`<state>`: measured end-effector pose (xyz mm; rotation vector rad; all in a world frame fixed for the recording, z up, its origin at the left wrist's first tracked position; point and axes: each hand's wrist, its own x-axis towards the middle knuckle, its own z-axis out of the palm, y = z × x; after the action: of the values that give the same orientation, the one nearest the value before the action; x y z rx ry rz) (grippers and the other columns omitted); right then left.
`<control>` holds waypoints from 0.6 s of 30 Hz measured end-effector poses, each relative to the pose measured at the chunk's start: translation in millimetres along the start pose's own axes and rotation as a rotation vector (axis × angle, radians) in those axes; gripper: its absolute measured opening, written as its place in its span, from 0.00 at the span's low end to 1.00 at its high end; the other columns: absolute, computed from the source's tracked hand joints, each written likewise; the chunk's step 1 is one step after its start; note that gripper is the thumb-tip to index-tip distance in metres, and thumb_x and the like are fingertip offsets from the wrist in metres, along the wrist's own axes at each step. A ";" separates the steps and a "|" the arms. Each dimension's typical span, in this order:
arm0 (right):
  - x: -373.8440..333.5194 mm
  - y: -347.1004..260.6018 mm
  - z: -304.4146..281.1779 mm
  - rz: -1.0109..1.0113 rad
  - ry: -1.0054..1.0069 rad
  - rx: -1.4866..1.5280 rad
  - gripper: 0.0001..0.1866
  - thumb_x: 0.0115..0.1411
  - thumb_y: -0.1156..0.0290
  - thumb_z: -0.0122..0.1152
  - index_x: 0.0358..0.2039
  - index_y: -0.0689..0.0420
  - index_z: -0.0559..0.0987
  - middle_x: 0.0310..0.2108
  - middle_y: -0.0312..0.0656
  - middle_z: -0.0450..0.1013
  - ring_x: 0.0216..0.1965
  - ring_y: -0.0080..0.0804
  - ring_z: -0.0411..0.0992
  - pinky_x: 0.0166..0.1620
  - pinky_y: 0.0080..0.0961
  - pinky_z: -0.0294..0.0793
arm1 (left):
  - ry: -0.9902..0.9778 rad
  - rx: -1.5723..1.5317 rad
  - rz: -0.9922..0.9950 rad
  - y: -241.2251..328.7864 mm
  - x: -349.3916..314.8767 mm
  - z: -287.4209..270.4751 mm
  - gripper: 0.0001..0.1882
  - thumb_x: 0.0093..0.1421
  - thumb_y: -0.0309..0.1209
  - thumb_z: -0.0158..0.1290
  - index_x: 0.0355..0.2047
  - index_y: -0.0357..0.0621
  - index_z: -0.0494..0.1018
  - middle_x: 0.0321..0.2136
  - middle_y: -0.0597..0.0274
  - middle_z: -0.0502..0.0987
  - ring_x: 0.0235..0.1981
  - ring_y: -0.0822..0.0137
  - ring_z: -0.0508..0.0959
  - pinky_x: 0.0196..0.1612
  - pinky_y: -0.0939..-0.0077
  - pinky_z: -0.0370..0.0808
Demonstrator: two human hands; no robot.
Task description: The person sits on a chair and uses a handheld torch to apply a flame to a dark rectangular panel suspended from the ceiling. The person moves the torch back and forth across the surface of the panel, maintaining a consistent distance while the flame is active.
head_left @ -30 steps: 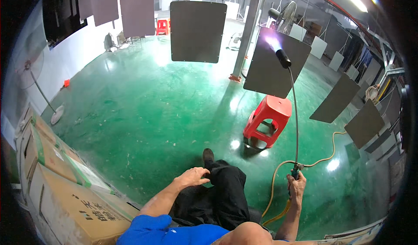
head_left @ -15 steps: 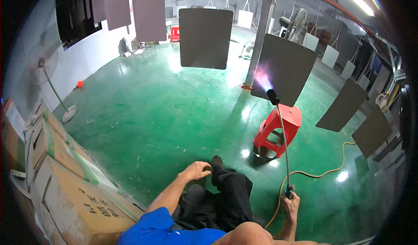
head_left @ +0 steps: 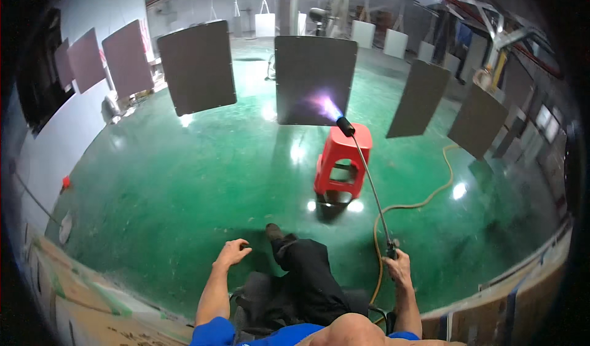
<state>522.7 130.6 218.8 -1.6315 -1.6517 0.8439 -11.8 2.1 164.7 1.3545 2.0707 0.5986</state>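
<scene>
My right hand (head_left: 400, 268) is wrapped round the handle of a lit gas torch (head_left: 371, 183). Its long thin tube slants up and away to a black nozzle, which throws a blue and purple flame. In this view the flame overlaps the lower part of a dark rectangular panel (head_left: 314, 69); whether it touches the panel I cannot tell. A tan hose (head_left: 410, 206) runs across the floor and toward my right hand. My left hand (head_left: 233, 252) is in the air beside my leg, empty, its fingers loosely curved and apart from the thumb.
A red plastic stool (head_left: 342, 161) stands beneath the torch nozzle. Another dark panel (head_left: 198, 69) hangs to the left, and one more (head_left: 420, 98) to the right. Cardboard boxes (head_left: 80, 284) line the near left. A large fan (head_left: 337, 13) stands behind on the green floor (head_left: 184, 180).
The view has turned right, so panels, stool and boxes sit further left. The flame now overlaps the middle panel's lower part. Both hands keep their pose, the right still gripping the torch.
</scene>
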 end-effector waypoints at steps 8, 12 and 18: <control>-3.0 8.1 -1.3 0.002 0.130 0.247 0.12 0.50 0.71 0.68 0.34 0.59 0.76 0.15 0.30 0.65 0.13 0.19 0.63 0.16 0.21 0.63 | 0.061 -0.043 0.111 7.3 -2.5 -15.2 0.22 0.55 0.37 0.60 0.47 0.38 0.76 0.36 0.49 0.81 0.38 0.57 0.82 0.45 0.66 0.77; -10.9 -26.2 -25.8 0.061 0.184 0.400 0.13 0.51 0.73 0.66 0.37 0.60 0.76 0.15 0.30 0.67 0.12 0.18 0.63 0.14 0.19 0.61 | 0.097 -0.057 0.173 20.4 -25.7 -23.4 0.21 0.56 0.36 0.60 0.47 0.37 0.76 0.36 0.49 0.81 0.37 0.57 0.82 0.44 0.66 0.77; -0.7 -36.5 -49.9 0.025 0.263 0.436 0.12 0.54 0.75 0.65 0.38 0.60 0.76 0.15 0.30 0.66 0.11 0.18 0.63 0.13 0.19 0.61 | 0.031 0.001 0.093 9.0 -49.2 -21.8 0.23 0.55 0.37 0.61 0.47 0.38 0.75 0.36 0.48 0.81 0.37 0.57 0.82 0.44 0.65 0.77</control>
<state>542.5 129.2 277.3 -1.3888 -1.1716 0.8857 -5.6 -41.0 197.5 1.4567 2.0419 0.6616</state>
